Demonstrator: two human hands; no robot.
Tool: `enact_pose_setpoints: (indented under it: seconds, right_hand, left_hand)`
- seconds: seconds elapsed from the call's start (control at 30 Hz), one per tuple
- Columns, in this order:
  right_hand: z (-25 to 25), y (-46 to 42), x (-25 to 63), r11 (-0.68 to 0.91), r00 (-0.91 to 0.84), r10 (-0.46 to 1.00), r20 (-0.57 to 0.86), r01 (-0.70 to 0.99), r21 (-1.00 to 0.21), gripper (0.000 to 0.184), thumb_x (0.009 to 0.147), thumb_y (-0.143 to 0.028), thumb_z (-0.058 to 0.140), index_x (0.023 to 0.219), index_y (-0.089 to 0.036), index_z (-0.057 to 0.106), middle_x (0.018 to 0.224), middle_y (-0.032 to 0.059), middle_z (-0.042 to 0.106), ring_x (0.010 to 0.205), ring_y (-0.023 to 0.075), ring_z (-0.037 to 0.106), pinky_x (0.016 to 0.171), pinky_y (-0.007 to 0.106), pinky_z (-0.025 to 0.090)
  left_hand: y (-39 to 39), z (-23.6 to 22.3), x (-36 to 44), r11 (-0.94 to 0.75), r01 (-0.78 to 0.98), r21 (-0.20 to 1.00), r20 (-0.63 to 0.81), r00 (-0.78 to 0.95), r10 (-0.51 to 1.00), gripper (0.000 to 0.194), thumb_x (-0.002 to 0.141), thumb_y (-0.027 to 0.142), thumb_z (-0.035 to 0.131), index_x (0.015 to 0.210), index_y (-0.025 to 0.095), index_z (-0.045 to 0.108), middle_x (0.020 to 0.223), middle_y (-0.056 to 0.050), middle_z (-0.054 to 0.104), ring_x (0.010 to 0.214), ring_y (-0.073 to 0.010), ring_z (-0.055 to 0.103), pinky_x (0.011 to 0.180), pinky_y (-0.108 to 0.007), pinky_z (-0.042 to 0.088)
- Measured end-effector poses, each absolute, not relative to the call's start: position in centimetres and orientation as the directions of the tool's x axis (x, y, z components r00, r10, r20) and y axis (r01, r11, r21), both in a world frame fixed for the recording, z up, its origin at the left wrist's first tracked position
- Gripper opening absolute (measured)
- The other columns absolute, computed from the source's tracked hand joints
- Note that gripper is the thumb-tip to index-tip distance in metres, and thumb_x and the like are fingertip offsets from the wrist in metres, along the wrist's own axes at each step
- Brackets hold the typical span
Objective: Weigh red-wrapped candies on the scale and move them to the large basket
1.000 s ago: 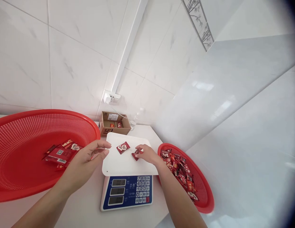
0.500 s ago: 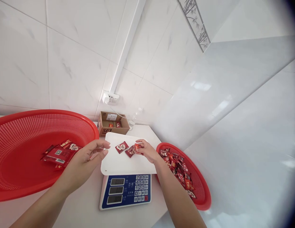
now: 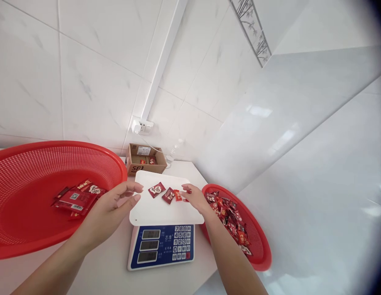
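On the white pan [image 3: 147, 213] of a digital scale lie two dark red packets, one flat at the left [image 3: 156, 189] and one turned at an angle [image 3: 168, 196]. Beside them is a small bright red packet [image 3: 177, 195] with yellow marks. My right hand [image 3: 193, 197] is just right of it, low over the pan, fingers closed on a further small red packet that is mostly hidden. At the pan's left edge my left hand [image 3: 121, 200] hovers with thumb and fingers apart, holding nothing. Below the pan is the scale's blue keypad panel [image 3: 162, 244] with its displays.
A red basket [image 3: 12, 246] at the left holds larger red packets [image 3: 78, 198]. Another red basket [image 3: 264, 250] at the right holds many small red packets [image 3: 227, 217]. Behind the scale stands a cardboard box [image 3: 147, 168] with some packets, near a wall socket [image 3: 143, 126].
My right hand has drawn slightly right and lower, and the bright red packet now lies on the pan beside the dark ones. My left hand has hardly moved.
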State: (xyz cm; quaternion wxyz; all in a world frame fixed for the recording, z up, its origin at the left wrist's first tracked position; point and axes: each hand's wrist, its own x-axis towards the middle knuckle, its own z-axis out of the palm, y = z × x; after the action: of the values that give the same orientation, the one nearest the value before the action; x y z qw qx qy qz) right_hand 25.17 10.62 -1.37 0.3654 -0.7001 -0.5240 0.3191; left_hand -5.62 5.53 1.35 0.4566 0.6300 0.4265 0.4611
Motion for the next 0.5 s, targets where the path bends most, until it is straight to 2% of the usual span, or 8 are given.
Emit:
enact_pose_setpoints:
  seconds: [0.1,0.17,0.3,0.4,0.5]
  right_hand:
    - [-0.9,10.8,25.6,-0.181,0.273,0.961,-0.049,0.484,-0.856,0.031,0.07,-0.035,0.068,0.097,-0.022,0.063,0.083,0.0014,0.06,0.063,0.0127,0.055,0.053,0.027,0.049]
    - [-0.6,10.7,25.8,-0.173,0.257,0.965,-0.056,0.459,-0.871,0.03,0.071,-0.034,0.065,0.099,-0.022,0.062,0.082,0.0008,0.059,0.065,0.0131,0.056,0.056,0.027,0.05]
    - [-0.1,10.3,25.3,-0.145,0.149,0.984,-0.093,0.383,-0.912,0.034,0.066,-0.022,0.064,0.1,-0.023,0.061,0.1,0.004,0.061,0.087,0.0155,0.061,0.075,0.03,0.052]
    - [-0.2,9.8,24.2,-0.113,0.072,0.993,-0.094,0.348,-0.931,0.039,0.066,-0.022,0.063,0.104,-0.023,0.057,0.11,0.005,0.06,0.087,0.0146,0.062,0.08,0.032,0.05]
    - [-0.7,9.6,22.6,-0.069,0.029,0.998,-0.063,0.354,-0.933,0.048,0.066,-0.024,0.066,0.111,-0.025,0.052,0.108,0.0033,0.059,0.083,0.0137,0.062,0.08,0.032,0.05]
  left_hand:
    - [5.6,1.3,-5.7,-0.24,0.126,0.963,0.209,0.217,0.953,0.038,0.08,0.054,0.055,0.104,0.026,0.061,0.122,-0.008,0.062,0.112,-0.027,0.057,0.093,-0.04,0.048]
    - [5.6,1.2,-5.6,-0.236,0.135,0.962,0.205,0.21,0.956,0.038,0.08,0.054,0.055,0.104,0.027,0.061,0.121,-0.007,0.062,0.112,-0.0265,0.057,0.093,-0.039,0.049]
    - [5.6,1.2,-5.5,-0.233,0.125,0.964,0.206,0.195,0.959,0.036,0.079,0.055,0.056,0.102,0.027,0.062,0.118,-0.006,0.065,0.111,-0.0265,0.059,0.09,-0.037,0.051]
    - [5.6,1.2,-5.4,-0.233,0.113,0.966,0.208,0.198,0.958,0.037,0.078,0.055,0.056,0.102,0.027,0.063,0.118,-0.007,0.065,0.109,-0.0265,0.06,0.089,-0.037,0.052]
    - [5.5,1.3,-5.3,-0.227,0.14,0.964,0.2,0.183,0.963,0.037,0.077,0.056,0.055,0.098,0.028,0.064,0.115,-0.006,0.066,0.108,-0.0269,0.061,0.087,-0.037,0.054]
